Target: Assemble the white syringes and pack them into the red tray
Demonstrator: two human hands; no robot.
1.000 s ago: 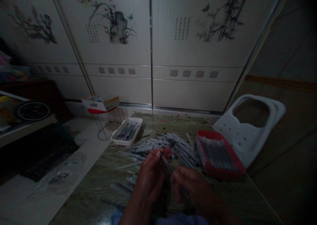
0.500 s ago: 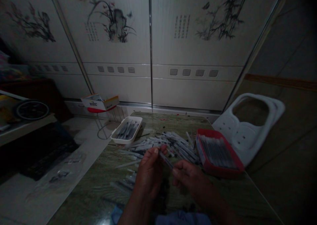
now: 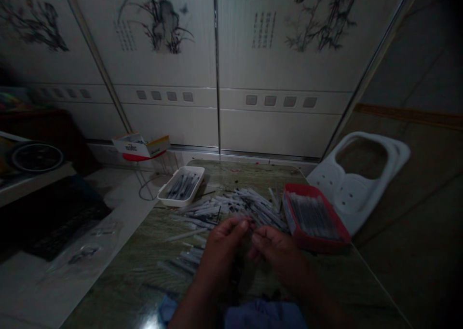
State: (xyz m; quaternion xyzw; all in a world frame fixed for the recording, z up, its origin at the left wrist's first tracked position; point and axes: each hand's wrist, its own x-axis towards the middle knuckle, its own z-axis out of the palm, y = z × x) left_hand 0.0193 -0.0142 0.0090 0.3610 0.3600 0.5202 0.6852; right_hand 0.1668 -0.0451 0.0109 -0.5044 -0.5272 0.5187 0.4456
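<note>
Close together over the table, both my hands are closed in a pinch. My left hand (image 3: 226,242) and my right hand (image 3: 277,247) nearly meet at the fingertips, around a slim pen that the fingers mostly hide. Just beyond them lies a loose heap of white and clear pens (image 3: 249,204) with dark parts. More pens (image 3: 186,261) lie to the left of my left wrist. Right of my right hand, a red tray (image 3: 304,244) holds a dense row of clear pens (image 3: 314,215).
A white tray (image 3: 177,203) with dark, thin pens stands at the table's far left. Behind the red tray is a white plastic chair (image 3: 347,184). An open box (image 3: 139,148) sits on a red stool past the table (image 3: 119,281). Sliding panels (image 3: 282,131) close off the back.
My hands have come closer together, and the pen that showed between them is now mostly covered by fingers. The whole view has shifted slightly.
</note>
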